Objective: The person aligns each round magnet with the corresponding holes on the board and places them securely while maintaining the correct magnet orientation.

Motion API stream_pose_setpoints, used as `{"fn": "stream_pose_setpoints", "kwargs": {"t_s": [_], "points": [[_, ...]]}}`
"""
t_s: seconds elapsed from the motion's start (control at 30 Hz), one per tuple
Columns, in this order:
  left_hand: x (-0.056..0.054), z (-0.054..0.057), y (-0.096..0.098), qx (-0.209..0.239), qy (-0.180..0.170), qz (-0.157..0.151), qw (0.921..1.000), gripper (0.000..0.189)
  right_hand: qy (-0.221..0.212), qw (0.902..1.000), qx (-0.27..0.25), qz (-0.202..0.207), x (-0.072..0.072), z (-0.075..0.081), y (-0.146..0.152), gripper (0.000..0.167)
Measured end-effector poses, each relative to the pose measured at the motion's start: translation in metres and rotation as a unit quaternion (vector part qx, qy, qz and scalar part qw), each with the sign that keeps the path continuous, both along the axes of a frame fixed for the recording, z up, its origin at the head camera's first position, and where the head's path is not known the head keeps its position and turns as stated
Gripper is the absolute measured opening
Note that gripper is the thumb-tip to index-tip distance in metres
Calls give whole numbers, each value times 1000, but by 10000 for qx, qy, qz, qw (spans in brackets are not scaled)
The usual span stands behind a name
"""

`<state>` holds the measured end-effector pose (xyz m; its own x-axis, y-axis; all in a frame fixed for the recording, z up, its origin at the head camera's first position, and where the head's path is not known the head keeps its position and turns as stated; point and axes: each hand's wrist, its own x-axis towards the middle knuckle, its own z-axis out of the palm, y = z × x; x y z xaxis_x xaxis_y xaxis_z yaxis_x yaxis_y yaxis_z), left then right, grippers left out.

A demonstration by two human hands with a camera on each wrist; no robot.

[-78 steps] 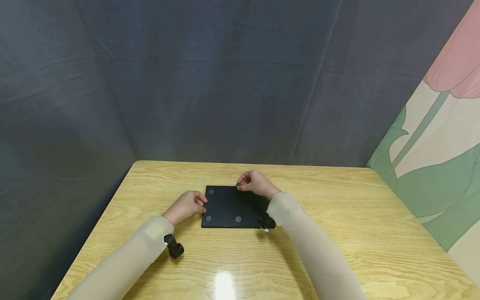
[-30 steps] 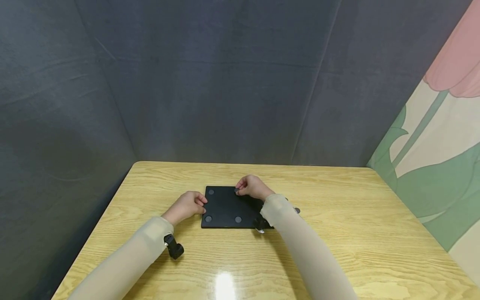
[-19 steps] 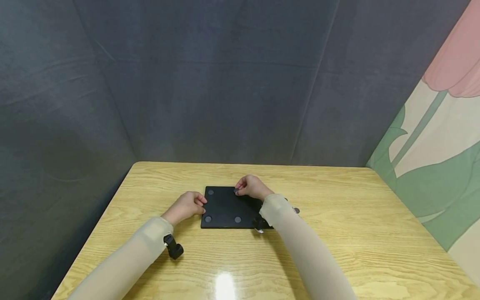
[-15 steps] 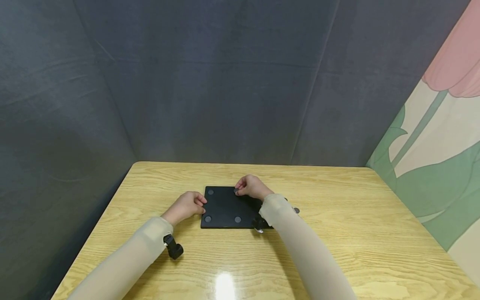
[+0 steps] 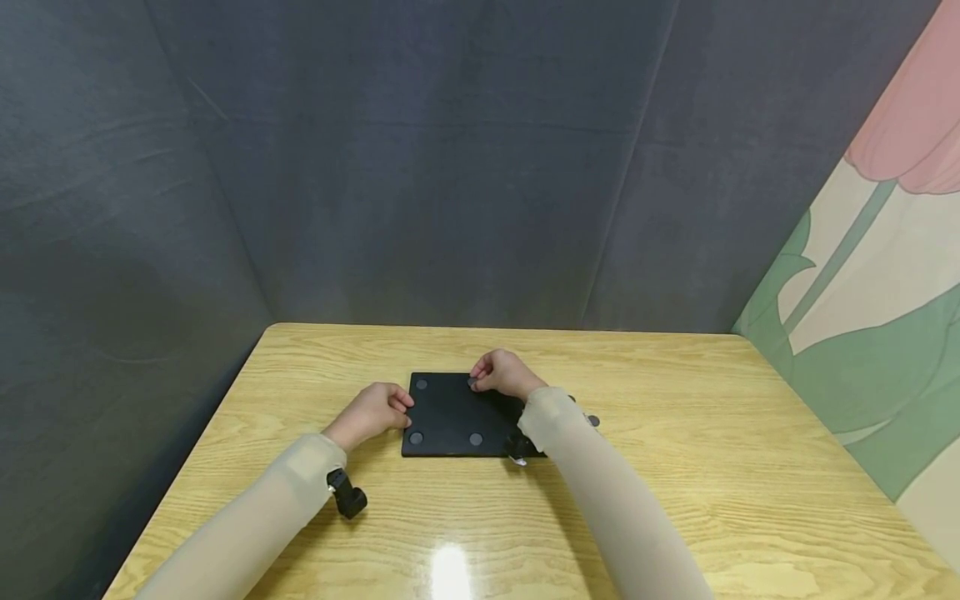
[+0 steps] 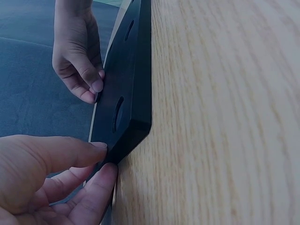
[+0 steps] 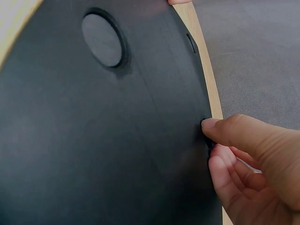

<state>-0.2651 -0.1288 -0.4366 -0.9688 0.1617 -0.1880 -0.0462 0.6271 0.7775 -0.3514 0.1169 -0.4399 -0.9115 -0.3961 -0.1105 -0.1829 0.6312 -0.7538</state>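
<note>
A thin black board lies flat on the table, with dark grey discs seated near its edges. One disc is at the far left corner, another disc at the near left corner, and a third disc along the near edge. My right hand pinches a small dark disc between thumb and fingers, down at the board's far edge. At the left edge, my left hand rests its thumb and fingertips against the board, its fingers relaxed. The right sleeve hides the board's right part.
The wooden table extends on all sides of the board. A small dark round thing shows beside my right sleeve. A dark curtain stands behind the table, and a flower-patterned panel at the right.
My right hand has come slightly down and nearer, bringing the pinched disc onto the far edge; for the last half second it has held still. My left hand has stayed at the left edge.
</note>
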Motion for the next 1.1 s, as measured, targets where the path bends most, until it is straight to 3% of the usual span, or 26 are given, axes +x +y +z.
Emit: {"fn": "stream_pose_setpoints", "kwargs": {"t_s": [0.43, 1.1], "points": [[0, 1, 1, 22, -17, 8, 10000, 23, -274, 9993, -197, -135, 1, 0, -1, 12], [0, 0, -1, 21, -36, 8, 10000, 21, -258, 9995, -102, -181, 3, 3, -2, 12]]}}
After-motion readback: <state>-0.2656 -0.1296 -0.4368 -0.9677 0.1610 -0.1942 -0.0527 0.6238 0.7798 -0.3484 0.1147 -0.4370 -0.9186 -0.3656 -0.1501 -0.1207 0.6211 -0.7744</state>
